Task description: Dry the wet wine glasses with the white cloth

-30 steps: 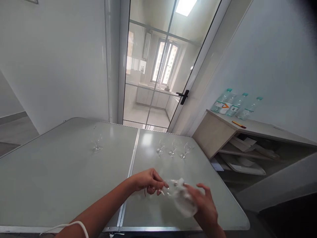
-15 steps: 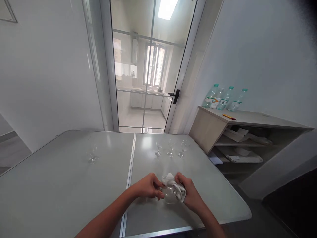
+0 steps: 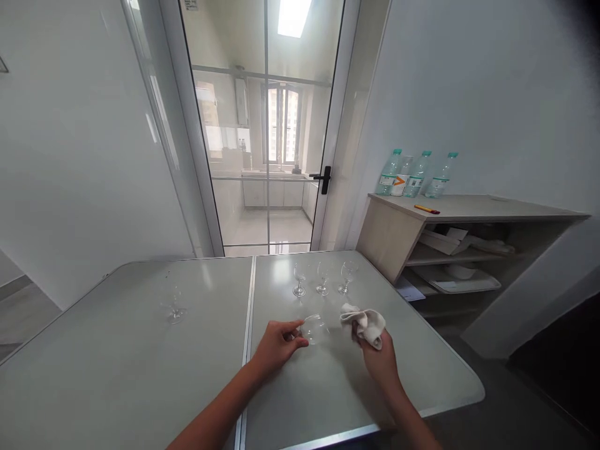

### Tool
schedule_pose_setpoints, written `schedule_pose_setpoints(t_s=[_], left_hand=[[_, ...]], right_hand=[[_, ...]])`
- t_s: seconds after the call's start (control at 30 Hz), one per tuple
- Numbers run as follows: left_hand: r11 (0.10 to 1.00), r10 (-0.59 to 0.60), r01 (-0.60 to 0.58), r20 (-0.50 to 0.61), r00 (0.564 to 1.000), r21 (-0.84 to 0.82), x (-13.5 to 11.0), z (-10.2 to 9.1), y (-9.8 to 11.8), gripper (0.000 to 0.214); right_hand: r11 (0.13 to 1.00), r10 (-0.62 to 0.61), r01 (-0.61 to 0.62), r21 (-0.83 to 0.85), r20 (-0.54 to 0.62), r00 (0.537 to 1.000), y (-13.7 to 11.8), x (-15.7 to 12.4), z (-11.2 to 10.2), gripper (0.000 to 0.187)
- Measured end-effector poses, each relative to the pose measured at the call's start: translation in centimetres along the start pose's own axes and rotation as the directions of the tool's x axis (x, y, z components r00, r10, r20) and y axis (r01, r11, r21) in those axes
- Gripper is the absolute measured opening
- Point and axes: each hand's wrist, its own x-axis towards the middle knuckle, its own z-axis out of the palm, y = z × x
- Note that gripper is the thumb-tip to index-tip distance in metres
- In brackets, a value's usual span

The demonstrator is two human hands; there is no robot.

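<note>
Between the fingers and thumb of my left hand [image 3: 277,345] is a clear stemmed glass [image 3: 315,330], tilted on its side above the table, its bowl toward the right. My right hand [image 3: 380,357] is closed around a crumpled white cloth [image 3: 364,324], apart from the glass. Beyond my hands three similar glasses stand upright in a row: a left one [image 3: 299,281], a middle one [image 3: 322,280] and a right one [image 3: 345,279]. Another stemmed glass [image 3: 175,307] stands alone on the left half of the table.
The grey table [image 3: 210,375] has a metal seam [image 3: 250,294] down its middle. To the right, a wooden shelf unit [image 3: 389,234] carries several plastic bottles [image 3: 416,176] and a yellow-red pen-like object [image 3: 426,209]. A glass door [image 3: 267,144] stands behind the table.
My right hand has drawn the cloth away from the glass, to the right and farther forward. My left hand has lifted slightly forward with the glass. The view has shifted a little.
</note>
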Motion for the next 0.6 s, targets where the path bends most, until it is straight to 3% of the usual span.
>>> schedule_pose_setpoints(t_s=[0.07, 0.17, 0.27, 0.33, 0.4, 0.5, 0.6], left_hand=[[0.999, 0.018, -0.016, -0.040, 0.999, 0.028, -0.1, 0.4, -0.5, 0.046], [0.979, 0.140, -0.138, -0.001, 0.990, 0.149, -0.4, 0.9, -1.1, 0.046], [0.926, 0.260, -0.260, 0.038, 0.965, 0.275, -0.6, 1.0, -1.5, 0.051], [0.918, 0.268, -0.266, 0.036, 0.963, 0.294, -0.5, 1.3, -1.4, 0.051], [0.931, 0.252, -0.248, 0.018, 0.967, 0.269, -0.3, 1.8, -1.2, 0.046], [0.948, 0.230, -0.216, -0.036, 0.972, 0.233, -0.3, 2.7, -1.2, 0.043], [0.950, 0.258, -0.224, -0.142, 0.956, 0.219, -0.4, 2.9, -2.0, 0.045]], right_hand=[[0.998, -0.034, 0.030, 0.048, 0.074, 0.997, -0.4, -1.3, 0.9, 0.041], [0.997, -0.063, 0.076, -0.031, 0.295, 0.953, -1.1, -3.3, 2.9, 0.038], [0.994, -0.061, 0.085, -0.063, 0.319, 0.946, -1.4, -3.6, 3.8, 0.042], [0.998, -0.058, 0.063, -0.003, 0.332, 0.942, -1.3, -2.8, 3.6, 0.052], [0.997, -0.035, 0.012, 0.077, 0.317, 0.948, -1.0, -1.9, 3.1, 0.051], [0.993, -0.014, -0.016, 0.121, 0.245, 0.969, -0.4, -1.2, 2.4, 0.037], [0.989, -0.139, 0.139, -0.056, 0.015, 0.990, 0.3, -1.3, 2.3, 0.032]])
